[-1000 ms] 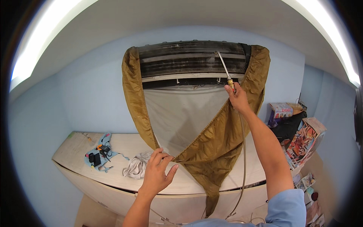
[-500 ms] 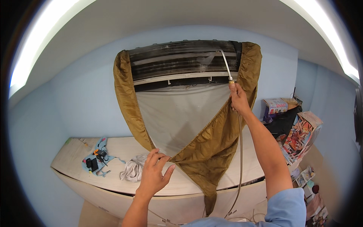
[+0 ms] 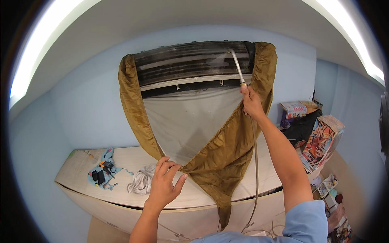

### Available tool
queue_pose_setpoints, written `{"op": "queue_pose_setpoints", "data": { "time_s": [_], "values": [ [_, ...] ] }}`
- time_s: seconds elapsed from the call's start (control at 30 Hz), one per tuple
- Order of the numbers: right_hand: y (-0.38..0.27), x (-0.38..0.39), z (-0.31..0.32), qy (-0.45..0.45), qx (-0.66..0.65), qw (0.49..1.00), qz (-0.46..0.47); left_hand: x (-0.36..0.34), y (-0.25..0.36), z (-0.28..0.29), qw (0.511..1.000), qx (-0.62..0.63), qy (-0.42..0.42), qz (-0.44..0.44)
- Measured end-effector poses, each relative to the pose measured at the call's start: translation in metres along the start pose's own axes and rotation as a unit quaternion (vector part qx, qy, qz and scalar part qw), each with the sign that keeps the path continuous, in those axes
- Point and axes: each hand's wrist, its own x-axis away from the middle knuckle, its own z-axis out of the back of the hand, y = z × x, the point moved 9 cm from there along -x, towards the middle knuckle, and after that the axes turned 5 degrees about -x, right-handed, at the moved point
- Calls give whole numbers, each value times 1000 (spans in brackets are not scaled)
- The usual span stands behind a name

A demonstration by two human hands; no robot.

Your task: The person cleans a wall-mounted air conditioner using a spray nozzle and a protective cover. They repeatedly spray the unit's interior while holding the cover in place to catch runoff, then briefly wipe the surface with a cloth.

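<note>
An uncovered wall air conditioner (image 3: 186, 65) shows dark, grimy slats. An olive cloth cover (image 3: 216, 170) with a pale inner lining (image 3: 186, 117) hangs from both its ends as a V-shaped bib. My right hand (image 3: 251, 103) grips a metal spray wand (image 3: 237, 65), whose bent tip is against the upper slats in a pale spray mist. A hose (image 3: 255, 170) trails down from it. My left hand (image 3: 164, 182), fingers spread and thumb apart, rests its fingertips at the cover's lower edge.
Below the unit stands a pale wooden cabinet (image 3: 81, 178) bearing a light blue pouch with tools (image 3: 103, 170) and a crumpled grey cloth (image 3: 139, 180). At the right are printed boxes (image 3: 320, 143), a black bag (image 3: 300, 129) and a cluttered stack of small items (image 3: 328, 186).
The view has shifted, so the unit appears farther left and higher. The wand tip sits farther right along the slats, and spray mist shows more clearly. My left hand stays at the cover's edge.
</note>
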Motion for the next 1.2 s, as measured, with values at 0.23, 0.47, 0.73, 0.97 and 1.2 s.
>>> {"op": "queue_pose_setpoints", "data": {
  "time_s": [0.23, 0.47, 0.73, 0.97, 1.2],
  "values": [
    [-13, -8, -40, -60, 36, 997, -15, 2, -2, 11, 1000, -4, 3, 9],
    [-21, -10, -53, -73, 13, 997, -16, 10, -4, 21, 1000, -13, 20, 10],
    [-3, 65, -17, -47, 3, 998, -39, 24, -23, 8, 997, -56, -43, 22],
    [67, 159, 62, -13, 159, 987, -28, 10, -13, -76, 956, -209, -205, 15],
    [42, 244, 75, 11, -5, 999, -36, 0, 39, -150, 952, -115, -238, -154]
  ]
}}
